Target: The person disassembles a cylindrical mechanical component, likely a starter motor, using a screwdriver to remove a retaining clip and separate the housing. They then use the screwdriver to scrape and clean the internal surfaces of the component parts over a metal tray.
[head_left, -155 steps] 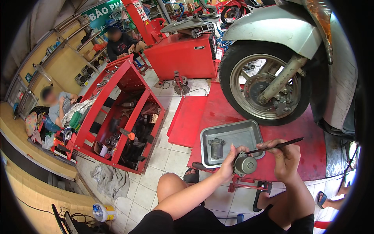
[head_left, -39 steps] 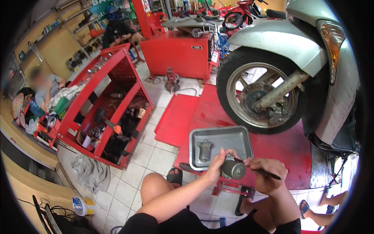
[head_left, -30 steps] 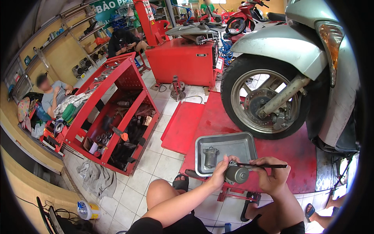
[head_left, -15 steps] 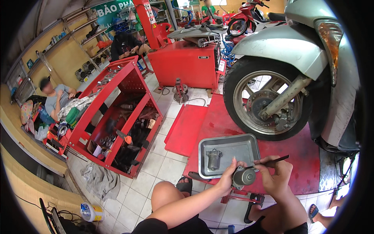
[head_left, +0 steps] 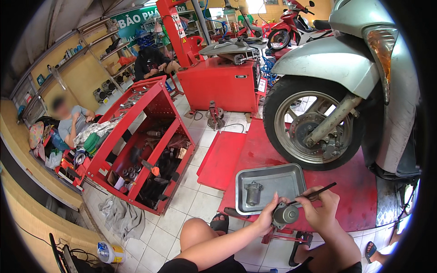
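Observation:
In my left hand (head_left: 269, 214) I grip a grey cylindrical starter motor (head_left: 286, 214), its rounded end turned toward me. My right hand (head_left: 321, 207) is closed on a thin dark stick-like tool (head_left: 322, 189) whose kind I cannot make out. The tool slants down to the left, and its lower end lies at the motor's upper edge; whether it touches is unclear. Just beyond my hands, a rectangular metal tray (head_left: 268, 172) holds a second, similar motor (head_left: 253, 193), standing toward its left side.
The tray rests on a red lift platform (head_left: 255, 148) beside a silver scooter's front wheel (head_left: 314, 125). A red tool cart (head_left: 148, 168) with tools stands left. A grey rag (head_left: 122, 217) and a white bucket (head_left: 110, 251) are on the tiled floor. Two people sit farther back left.
The view has shifted slightly, so the surroundings sit a little lower and farther right. The tool in my right hand now slants more steeply. Both hands keep their holds.

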Demonstrator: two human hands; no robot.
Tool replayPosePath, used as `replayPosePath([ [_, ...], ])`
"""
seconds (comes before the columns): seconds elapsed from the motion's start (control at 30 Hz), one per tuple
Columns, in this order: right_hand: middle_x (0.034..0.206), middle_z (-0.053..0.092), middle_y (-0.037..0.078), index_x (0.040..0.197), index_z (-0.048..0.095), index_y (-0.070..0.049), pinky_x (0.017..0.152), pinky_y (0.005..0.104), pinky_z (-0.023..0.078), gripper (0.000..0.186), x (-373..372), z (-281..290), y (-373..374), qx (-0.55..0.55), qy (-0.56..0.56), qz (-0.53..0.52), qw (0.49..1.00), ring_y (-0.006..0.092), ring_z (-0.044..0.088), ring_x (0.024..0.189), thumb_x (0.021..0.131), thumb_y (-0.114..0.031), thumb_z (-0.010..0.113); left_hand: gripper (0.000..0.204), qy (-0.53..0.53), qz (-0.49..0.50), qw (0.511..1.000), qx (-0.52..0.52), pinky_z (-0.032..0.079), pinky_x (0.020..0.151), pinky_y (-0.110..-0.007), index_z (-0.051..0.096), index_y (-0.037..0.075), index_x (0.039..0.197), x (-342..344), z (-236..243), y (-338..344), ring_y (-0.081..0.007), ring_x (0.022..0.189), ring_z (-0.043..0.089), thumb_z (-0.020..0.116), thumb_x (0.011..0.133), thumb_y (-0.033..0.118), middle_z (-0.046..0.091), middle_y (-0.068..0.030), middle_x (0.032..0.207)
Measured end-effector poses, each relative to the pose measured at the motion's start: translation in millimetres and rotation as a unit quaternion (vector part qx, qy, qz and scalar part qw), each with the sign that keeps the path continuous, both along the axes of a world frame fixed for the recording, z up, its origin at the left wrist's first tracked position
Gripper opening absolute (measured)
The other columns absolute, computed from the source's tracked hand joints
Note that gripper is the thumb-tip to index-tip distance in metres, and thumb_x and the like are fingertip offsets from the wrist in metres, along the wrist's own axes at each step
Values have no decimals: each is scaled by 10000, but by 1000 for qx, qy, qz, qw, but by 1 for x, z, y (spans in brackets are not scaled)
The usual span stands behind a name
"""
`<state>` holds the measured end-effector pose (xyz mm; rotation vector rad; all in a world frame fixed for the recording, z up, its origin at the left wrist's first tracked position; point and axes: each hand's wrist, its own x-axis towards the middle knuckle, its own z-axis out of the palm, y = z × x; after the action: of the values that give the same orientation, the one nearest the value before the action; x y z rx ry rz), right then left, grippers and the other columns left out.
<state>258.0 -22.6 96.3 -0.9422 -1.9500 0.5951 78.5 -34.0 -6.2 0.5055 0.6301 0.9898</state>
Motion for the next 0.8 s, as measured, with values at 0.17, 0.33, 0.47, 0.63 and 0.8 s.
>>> replayPosePath([
  [0.17,921,724,172,1067,599,82,725,320,604,259,-23,13,7,53,71,-39,995,252,750,759,834,70,712,641,12,3,1000,-15,485,465,-258,542,97,1144,-2,1,0,-109,584,604,314,1010,681,636,-31,826],
  [0.33,937,723,163,1122,583,69,734,322,592,297,-13,2,2,-46,194,1,980,248,743,812,852,43,706,644,-6,-11,1000,-4,469,453,-253,545,99,1131,-1,-2,1,-109,556,594,305,1009,684,637,-29,802],
  [0.47,978,724,151,1190,546,63,838,319,583,296,7,9,3,38,-68,8,997,258,731,982,909,47,638,647,-1,-9,1000,5,465,449,-249,550,103,1119,-5,-4,1,-111,549,595,302,1007,690,636,-24,792],
  [0.63,973,725,146,1210,538,64,830,304,576,325,-22,21,-2,-81,159,-7,984,228,734,949,904,44,648,671,2,-12,1000,-25,469,455,-254,554,107,1119,-2,3,1,-113,575,606,303,990,717,638,-35,802],
  [0.8,965,723,162,1129,602,60,794,315,584,299,3,10,2,30,-28,22,999,238,739,904,851,26,709,672,7,-26,1000,-8,484,477,-278,555,115,1128,-9,2,-2,-124,604,606,300,988,721,641,-33,831],
])
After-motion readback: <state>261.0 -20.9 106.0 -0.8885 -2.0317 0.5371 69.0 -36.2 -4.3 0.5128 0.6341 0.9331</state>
